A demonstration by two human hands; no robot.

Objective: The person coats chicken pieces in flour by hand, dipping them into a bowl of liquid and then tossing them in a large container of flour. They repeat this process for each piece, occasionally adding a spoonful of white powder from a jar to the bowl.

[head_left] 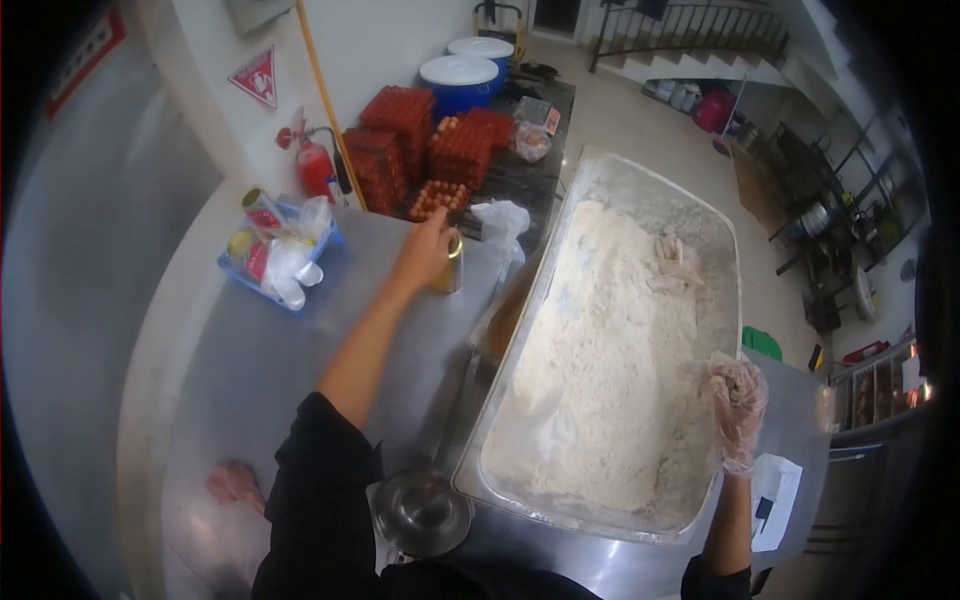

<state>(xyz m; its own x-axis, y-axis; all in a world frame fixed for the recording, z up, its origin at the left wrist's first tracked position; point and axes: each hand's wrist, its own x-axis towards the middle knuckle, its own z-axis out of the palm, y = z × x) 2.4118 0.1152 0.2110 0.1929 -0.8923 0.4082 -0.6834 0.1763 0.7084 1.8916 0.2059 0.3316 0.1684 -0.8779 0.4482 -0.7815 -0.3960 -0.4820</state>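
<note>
My left hand (428, 245) is bare and closed around the top of a golden-yellow can (451, 272), which is on or just above the steel table. My right hand (738, 395) wears a clear plastic glove smeared with flour. Its fingers are curled in at the right rim of a large metal tray (470, 455); what they may hold is hidden. White flour (600, 370) fills much of the tray. Near its far right corner lie several flour-coated pieces (678, 260).
A blue basket (335, 240) with cans and plastic items stands at left. Red egg trays (375, 165), some with eggs (438, 198), are stacked beyond. A steel bowl (422, 513) sits near my body, a pinkish item (235, 483) at left, and white paper (775, 500) at right.
</note>
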